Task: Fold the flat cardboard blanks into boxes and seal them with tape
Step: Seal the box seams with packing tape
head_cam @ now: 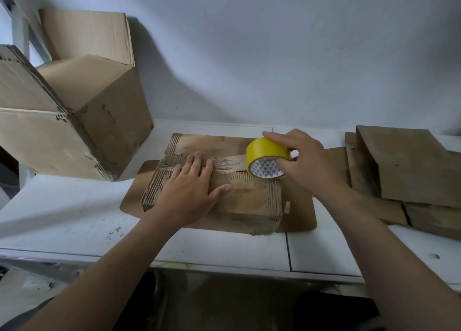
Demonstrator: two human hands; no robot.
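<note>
A: At the middle of the desk (74,206), what is entered?
B: One box (249,201), folded shut, its top flaps meeting along a seam. It sits on a brown board (299,216).
A: The left hand?
B: The left hand (192,188) lies flat on the box top, fingers straight and spread, pressing the flaps at the seam.
A: The right hand?
B: The right hand (304,161) grips a roll of yellow tape (264,151), fingers curled over its rim. The roll stands on edge at the seam, near the box's right end.
A: The desk's right edge?
B: A stack of flat blanks (411,176), overlapping.
A: The far left corner?
B: Large open boxes (107,131), tilted, one behind another.
</note>
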